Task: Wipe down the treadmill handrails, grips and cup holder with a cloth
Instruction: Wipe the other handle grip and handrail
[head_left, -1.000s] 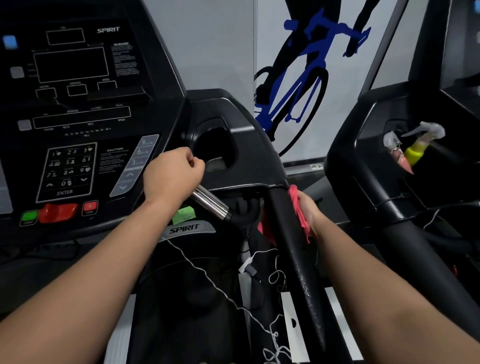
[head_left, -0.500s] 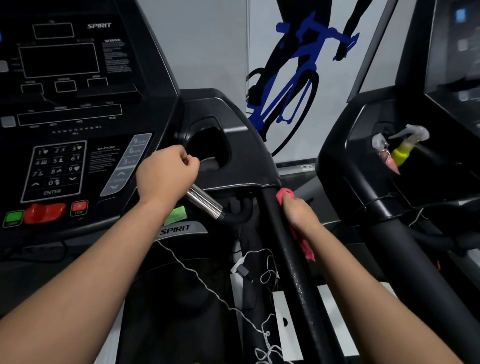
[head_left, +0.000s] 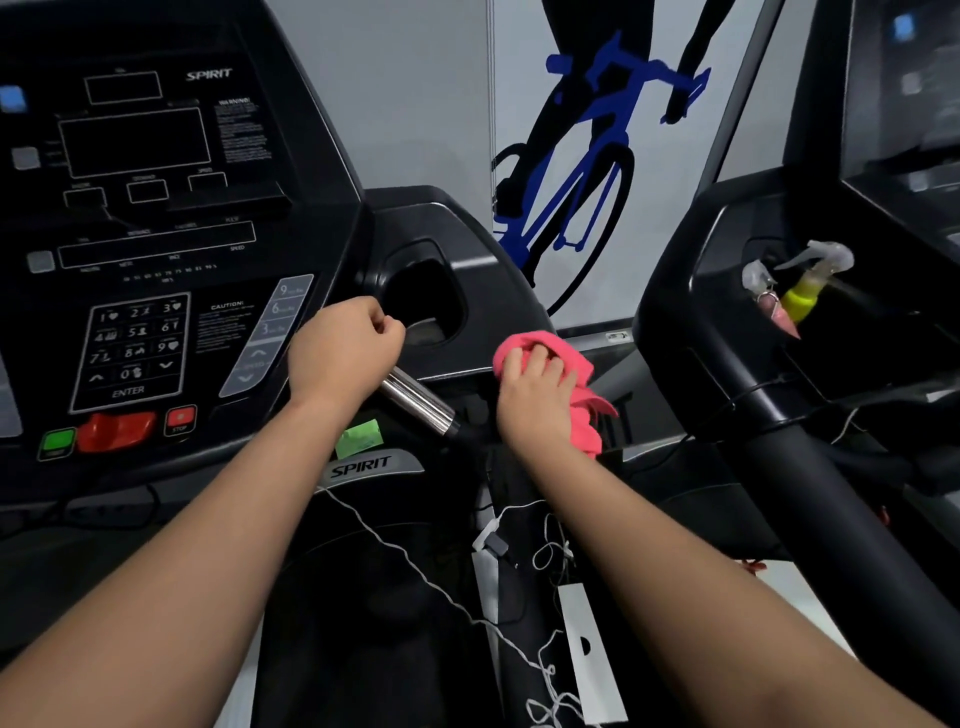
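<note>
Left hand (head_left: 345, 353) grips chrome cylindrical grip (head_left: 418, 401), right hand (head_left: 535, 402) clutches pink cloth (head_left: 553, 358) — its tail, dangling at 5 o'clock, may snag thin white cord (head_left: 395, 548).

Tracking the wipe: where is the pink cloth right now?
Head view, right of centre: the right hand holds the pink cloth against the console edge, just right of the cup holder.

My left hand (head_left: 343, 353) covered the upper end of the chrome grip (head_left: 422, 404). My right hand (head_left: 535, 400) and the pink cloth (head_left: 584, 415) hid the surface beneath them. I couldn't read the console's (head_left: 156, 218) blurred warning print, and the left edge cropped its buttons.
</note>
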